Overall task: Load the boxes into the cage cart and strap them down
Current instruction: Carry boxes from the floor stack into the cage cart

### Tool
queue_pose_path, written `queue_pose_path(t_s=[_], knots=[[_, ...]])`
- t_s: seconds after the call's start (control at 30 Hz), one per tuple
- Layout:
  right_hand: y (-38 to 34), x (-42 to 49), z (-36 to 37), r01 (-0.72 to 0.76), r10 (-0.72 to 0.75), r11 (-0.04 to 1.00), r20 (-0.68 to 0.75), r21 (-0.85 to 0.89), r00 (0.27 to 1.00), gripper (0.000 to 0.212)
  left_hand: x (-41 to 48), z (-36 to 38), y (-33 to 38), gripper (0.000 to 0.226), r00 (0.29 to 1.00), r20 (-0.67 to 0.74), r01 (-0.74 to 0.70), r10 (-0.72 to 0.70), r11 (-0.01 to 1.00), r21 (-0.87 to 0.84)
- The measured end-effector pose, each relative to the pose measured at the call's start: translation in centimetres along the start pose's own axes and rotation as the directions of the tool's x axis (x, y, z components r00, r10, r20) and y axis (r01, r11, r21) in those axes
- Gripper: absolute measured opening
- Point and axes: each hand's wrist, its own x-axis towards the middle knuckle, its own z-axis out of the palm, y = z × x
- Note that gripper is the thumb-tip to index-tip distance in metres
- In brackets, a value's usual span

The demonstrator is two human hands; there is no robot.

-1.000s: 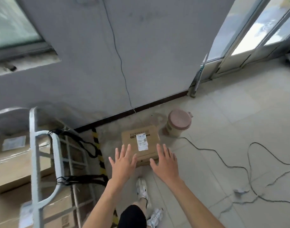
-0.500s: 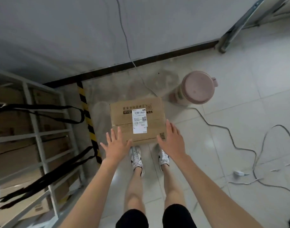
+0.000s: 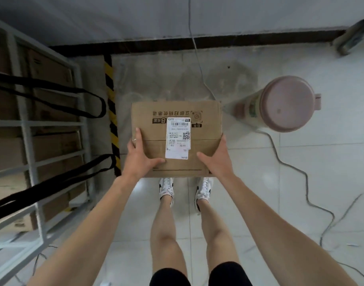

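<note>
Moved in from hovering; now gripping box (image 3: pixel 205 129) sides with left hand (image 3: pixel 138 158) and right hand (image 3: pixel 215 162), thumbs on top. Next likely: lift, swing left into cart (image 3: pixel 30 145).

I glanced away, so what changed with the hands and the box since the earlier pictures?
Both hands moved forward and down from hovering open: the left hand and right hand now clasp the cardboard box by its sides, thumbs on top. Lifted or not, I cannot tell. The box stays beside the pink-lidded bin; the cage cart and its black straps look unchanged.
</note>
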Motion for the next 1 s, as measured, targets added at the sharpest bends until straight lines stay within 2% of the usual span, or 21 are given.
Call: queue_pose_path(t_s=[0.13,0.27,0.37,0.5,0.73,0.87,1.0], knots=[[-4.8,-5.7,-3.7,0.133,-0.134,0.991,-0.010,-0.031,0.991,0.110,-7.2,-4.5,2.4,0.149,0.994,-0.110,-0.002,-0.009,0.995,-0.101],[-12.1,-14.0,-7.5,0.307,-0.305,0.948,0.036,-0.086,0.952,0.115,-17.0,-12.4,5.0,0.146,0.960,-0.278,-0.056,0.002,0.980,-0.188],[-18.2,-20.7,-9.2,0.468,-0.464,0.875,0.061,-0.120,0.884,0.118,-24.7,-18.7,5.5,0.146,0.901,-0.433,-0.091,-0.028,0.963,-0.252],[-25.1,-29.0,-8.2,0.635,-0.624,0.763,0.120,-0.121,0.772,0.117,-33.3,-25.4,3.4,0.145,0.780,-0.600,-0.090,-0.176,0.918,-0.386],[-31.5,-43.6,1.7,0.822,-0.773,0.566,0.305,-0.063,0.556,0.121,-47.7,-31.7,-7.8,0.147,0.589,-0.704,-0.096,-0.397,0.831,-0.549],[-30.9,-52.5,10.4,0.886,-0.794,0.462,0.425,-0.043,0.435,0.119,-55.6,-31.9,-17.7,0.145,0.491,-0.690,-0.074,-0.532,0.764,-0.641],[-28.7,-59.3,18.6,0.913,-0.799,0.405,0.471,-0.037,0.373,0.117,-60.8,-31.4,-27.1,0.144,0.445,-0.658,-0.019,-0.608,0.728,-0.685]])
